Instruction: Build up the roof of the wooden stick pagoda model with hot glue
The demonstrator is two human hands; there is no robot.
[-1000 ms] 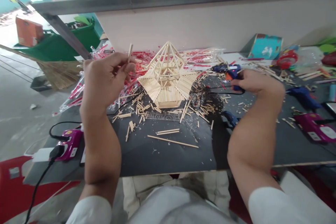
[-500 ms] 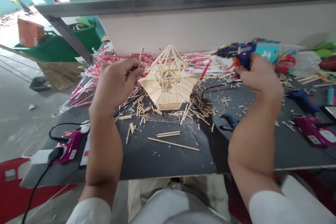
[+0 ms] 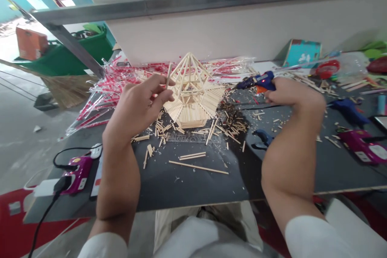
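A small model [image 3: 192, 92] built of pale wooden sticks, with a pointed roof frame, stands on the black tabletop [image 3: 193, 181]. My left hand [image 3: 140, 105] hovers just left of it, fingers pinched on a short wooden stick [image 3: 168, 75] held upright. My right hand [image 3: 287, 92] is to the model's right, closed round a blue hot glue gun [image 3: 256, 82] whose nozzle points left toward the model. Cut stick pieces [image 3: 196, 157] lie scattered in front of the model.
Clear wrappers with red print [image 3: 102, 96] pile up at the back left. A purple device [image 3: 75, 169] with a black cable sits at the left edge, another purple device [image 3: 361, 147] at the right. A second blue glue gun [image 3: 263, 138] and craft clutter lie right.
My right hand lifted the glue gun off the table, raised it high, and has now lowered it nearer the model. My left hand carried the stick rightward, close to the model.
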